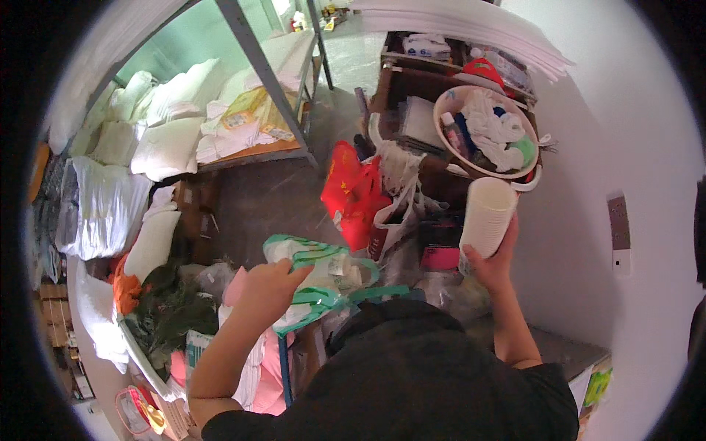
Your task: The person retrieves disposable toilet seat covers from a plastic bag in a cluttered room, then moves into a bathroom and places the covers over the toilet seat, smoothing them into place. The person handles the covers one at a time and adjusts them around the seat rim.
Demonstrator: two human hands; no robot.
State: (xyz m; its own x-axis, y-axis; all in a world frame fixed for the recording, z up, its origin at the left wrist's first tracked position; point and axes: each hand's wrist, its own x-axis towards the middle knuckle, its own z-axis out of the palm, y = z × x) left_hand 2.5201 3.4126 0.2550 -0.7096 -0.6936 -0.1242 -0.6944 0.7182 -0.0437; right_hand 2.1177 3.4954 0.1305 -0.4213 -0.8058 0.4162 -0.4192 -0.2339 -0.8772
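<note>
My right hand (pixel 494 257) is closed around a stack of pale, cream-coloured plastic cups or tubs (pixel 487 217), held up at a tilt near the wall. My left hand (pixel 268 292) is over the edge of a green and white plastic carrier bag (pixel 316 253), with one finger stretched out across it and no object visible in the hand. Whether that hand touches the bag is hard to tell. Inside the bag's opening lie whitish items (pixel 344 273), partly hidden by its film.
Beyond the cups stands a round basin (pixel 443 121) of clothes and bottles. A red bag (pixel 353 195) hangs beside a white bag (pixel 397 213). Left is a bunk frame (pixel 265 62) with white pillows (pixel 168 147); dark green cloth (pixel 173 312) lies nearer. A wall socket (pixel 620 220) is at right.
</note>
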